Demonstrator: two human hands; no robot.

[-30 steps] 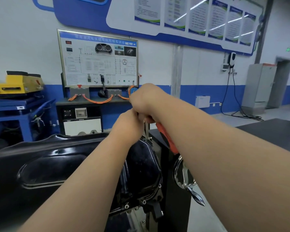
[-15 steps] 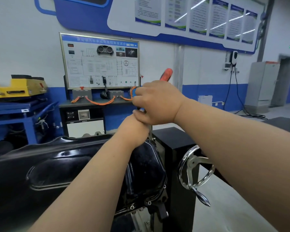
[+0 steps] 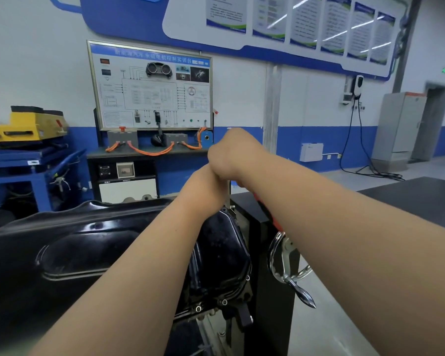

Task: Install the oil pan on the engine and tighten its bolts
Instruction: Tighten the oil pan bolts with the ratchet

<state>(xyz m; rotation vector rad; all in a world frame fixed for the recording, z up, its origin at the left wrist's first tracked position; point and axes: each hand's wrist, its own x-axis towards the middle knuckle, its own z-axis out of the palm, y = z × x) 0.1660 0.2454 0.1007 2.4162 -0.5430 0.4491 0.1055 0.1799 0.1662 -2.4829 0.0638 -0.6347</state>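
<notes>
head view: looks like tightening a far-rim bolt. glossy black stamped-steel oil pan lies under both forearms. r hand fist wraps orange-handled ratchet; l hand fingers hidden, can't tell. next: keep socket square, swing handle.

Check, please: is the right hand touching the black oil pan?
Apart. The head view shows the right hand held above the oil pan, gripping a wrench; a strip of wall shows between hand and pan rim.

Glossy black oil pan lies flat, bolts along rim
</notes>
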